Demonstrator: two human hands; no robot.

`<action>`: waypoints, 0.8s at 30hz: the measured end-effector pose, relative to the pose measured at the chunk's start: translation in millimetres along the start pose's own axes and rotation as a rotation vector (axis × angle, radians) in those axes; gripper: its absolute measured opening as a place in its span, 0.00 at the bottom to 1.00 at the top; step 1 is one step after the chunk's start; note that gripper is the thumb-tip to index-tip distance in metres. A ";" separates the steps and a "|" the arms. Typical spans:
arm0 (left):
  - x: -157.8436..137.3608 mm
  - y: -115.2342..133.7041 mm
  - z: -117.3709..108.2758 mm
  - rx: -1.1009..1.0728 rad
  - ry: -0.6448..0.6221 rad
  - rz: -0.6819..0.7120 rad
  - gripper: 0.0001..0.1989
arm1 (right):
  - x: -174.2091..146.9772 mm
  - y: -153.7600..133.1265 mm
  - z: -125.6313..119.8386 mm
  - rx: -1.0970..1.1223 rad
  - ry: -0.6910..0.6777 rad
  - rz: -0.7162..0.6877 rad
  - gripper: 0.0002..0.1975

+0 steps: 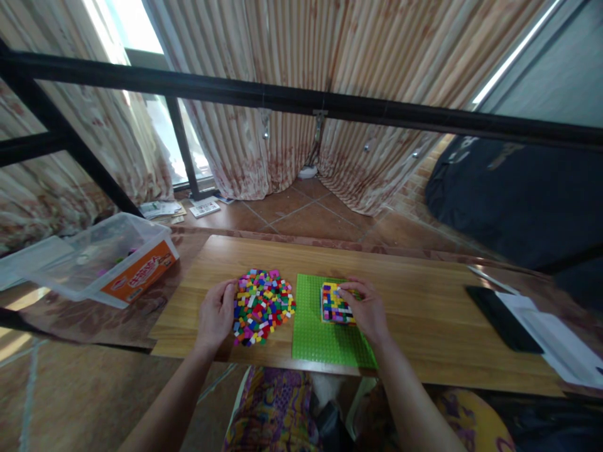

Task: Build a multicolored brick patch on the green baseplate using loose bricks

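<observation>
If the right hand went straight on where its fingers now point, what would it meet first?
Most likely the brick block on the green baseplate: the right hand has its fingertips at or just over the block's top, though depth is unclear from this view.

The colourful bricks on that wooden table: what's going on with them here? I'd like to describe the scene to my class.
A person is working with small toy bricks. The left hand is against the left edge of a loose, mixed pile. The right hand has its fingers at the top of a multicoloured block on a green baseplate; whether they hold a brick is unclear.
</observation>
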State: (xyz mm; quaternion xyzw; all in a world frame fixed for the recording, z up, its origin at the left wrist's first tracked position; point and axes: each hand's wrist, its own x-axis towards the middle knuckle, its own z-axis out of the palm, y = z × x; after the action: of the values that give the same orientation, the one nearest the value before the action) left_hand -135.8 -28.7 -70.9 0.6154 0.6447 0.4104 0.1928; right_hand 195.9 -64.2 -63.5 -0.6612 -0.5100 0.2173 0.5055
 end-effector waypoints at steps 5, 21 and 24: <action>0.3 -2.0 0.2 0.006 -0.009 0.014 0.22 | 2.6 0.9 3.7 0.180 -0.068 0.237 0.17; -0.8 -0.2 0.5 0.003 -0.018 0.010 0.23 | 7.1 -8.3 6.9 0.472 -0.008 0.414 0.27; -1.1 -0.9 1.3 -0.002 -0.006 0.014 0.23 | 7.4 -7.4 6.3 0.482 -0.019 0.415 0.27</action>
State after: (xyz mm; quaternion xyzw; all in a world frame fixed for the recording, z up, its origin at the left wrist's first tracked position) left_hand -135.2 -29.3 -72.6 0.6209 0.6394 0.4106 0.1924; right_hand 190.4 -55.0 -57.8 -0.6102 -0.3028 0.4367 0.5876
